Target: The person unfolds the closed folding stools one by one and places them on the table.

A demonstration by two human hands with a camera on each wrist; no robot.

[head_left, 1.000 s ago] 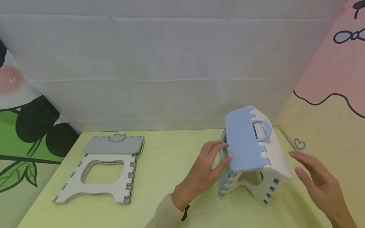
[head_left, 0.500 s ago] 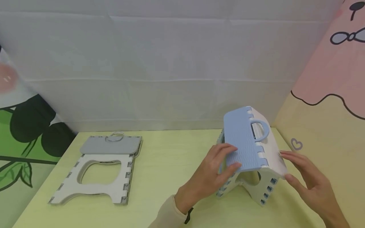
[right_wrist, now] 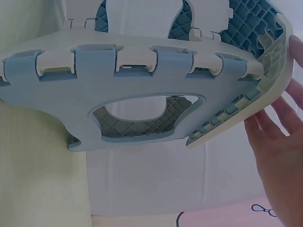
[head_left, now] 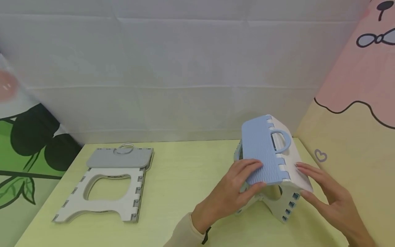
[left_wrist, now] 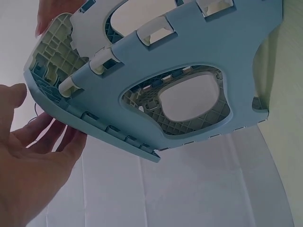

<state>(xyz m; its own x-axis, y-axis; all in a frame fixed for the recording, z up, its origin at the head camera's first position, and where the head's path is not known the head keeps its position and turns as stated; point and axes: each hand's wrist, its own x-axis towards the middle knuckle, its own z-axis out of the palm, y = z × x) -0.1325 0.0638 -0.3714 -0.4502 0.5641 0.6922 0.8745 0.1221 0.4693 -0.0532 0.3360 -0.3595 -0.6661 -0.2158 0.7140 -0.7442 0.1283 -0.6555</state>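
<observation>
A blue and white folding step stool [head_left: 259, 144] stands partly unfolded on the right of the table. Its two seat halves slope away from a raised middle ridge, with a blue loop handle [head_left: 287, 141] along it. My left hand [head_left: 228, 192] rests its fingers on the blue half, thumb near the front edge. On the other slope, my right hand [head_left: 334, 206] lays extended fingers against the white half [head_left: 297, 169], with its thumb by the front corner. Both wrist views show the spread leg panels [left_wrist: 208, 42] from the side, cut-outs and ribbed undersides visible.
A grey and white folding stool [head_left: 105, 202], folded flat, lies on the left of the pale yellow-green table [head_left: 182, 178]. Behind the table hangs a plain light cloth [head_left: 185, 68]. Printed cloths flank it, the right one [head_left: 355, 144] close beside my right hand.
My left hand has slid rightward from the blue half's edge farther onto its face. My right hand has come in from the right to touch the white half. The stool keeps its shape.
</observation>
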